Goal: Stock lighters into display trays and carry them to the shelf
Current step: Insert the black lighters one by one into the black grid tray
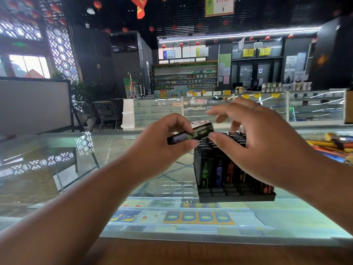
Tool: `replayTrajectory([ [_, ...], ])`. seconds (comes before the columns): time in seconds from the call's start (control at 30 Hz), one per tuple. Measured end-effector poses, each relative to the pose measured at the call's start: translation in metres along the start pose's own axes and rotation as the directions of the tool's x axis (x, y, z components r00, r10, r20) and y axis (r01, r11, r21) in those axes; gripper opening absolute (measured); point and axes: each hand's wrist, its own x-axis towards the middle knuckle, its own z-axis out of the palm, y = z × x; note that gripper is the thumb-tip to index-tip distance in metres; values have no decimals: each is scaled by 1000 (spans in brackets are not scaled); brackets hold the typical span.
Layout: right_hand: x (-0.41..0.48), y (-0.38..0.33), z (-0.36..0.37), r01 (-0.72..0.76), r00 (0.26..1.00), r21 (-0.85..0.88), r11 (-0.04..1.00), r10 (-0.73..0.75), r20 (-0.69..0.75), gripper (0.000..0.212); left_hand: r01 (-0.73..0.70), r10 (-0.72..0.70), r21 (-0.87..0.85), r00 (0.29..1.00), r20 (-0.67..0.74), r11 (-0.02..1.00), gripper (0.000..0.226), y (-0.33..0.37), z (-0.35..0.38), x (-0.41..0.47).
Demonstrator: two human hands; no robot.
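A black display tray stands on the glass counter, packed with several upright black lighters printed in green, blue and red. My left hand grips black lighters held sideways just left of and above the tray's rows; I cannot tell whether it is one or two. My right hand hovers over the tray, its thumb tip touching the right end of the held lighters, the other fingers spread loosely above. The hand hides the right part of the tray.
Packs lie under the glass near the counter's wooden front edge. Coloured pencils or sticks are piled at the right. Across the aisle stand glass showcases and a stocked shelf; a board and a shopping cart are at the left.
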Motion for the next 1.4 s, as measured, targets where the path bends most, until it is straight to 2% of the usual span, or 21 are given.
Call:
replayTrajectory([
  [0.27, 2, 0, 3, -41, 998, 29, 999, 40, 50, 27, 2, -1, -47, 1000, 29, 999, 23, 11, 4, -3],
  [0.5, 2, 0, -6, -89, 992, 61, 994, 83, 99, 5, 39, -52, -182, 996, -67, 983, 28, 13, 2, -2],
  [0.6, 2, 0, -9, -118, 988, 85, 989, 108, 114, 3, 43, -71, -254, 992, -102, 966, 24, 15, 0, -1],
  [0.7, 1, -2, -10, -158, 981, 166, 973, 135, 139, 9, 35, -69, -290, 992, -109, 956, 17, 15, 1, -1],
  [0.83, 2, -4, -10, -200, 975, 327, 924, 156, 158, 24, 10, -30, -251, 997, -76, 968, 18, 18, 3, -3],
  [1.03, 2, -3, -12, -176, 977, 325, 929, 123, 176, 17, 20, -31, -203, 998, -55, 979, 18, 19, 4, -4],
  [1.13, 0, -3, -12, -162, 966, 274, 948, 96, 239, 30, 21, -32, -207, 998, -49, 978, 18, 18, 5, -5],
  [1.23, -1, -3, -11, -122, 958, 232, 965, 54, 282, 43, -19, 3, -216, 997, -72, 976, 29, 16, 5, -5],
  [1.33, -2, -3, -13, -95, 961, 273, 957, 17, 275, 61, -12, -13, -212, 993, -116, 977, 44, 13, 3, -4],
  [1.4, -2, -4, -14, -77, 967, 283, 956, 2, 256, 67, 3, -24, -166, 992, -124, 986, 44, 11, 2, -3],
])
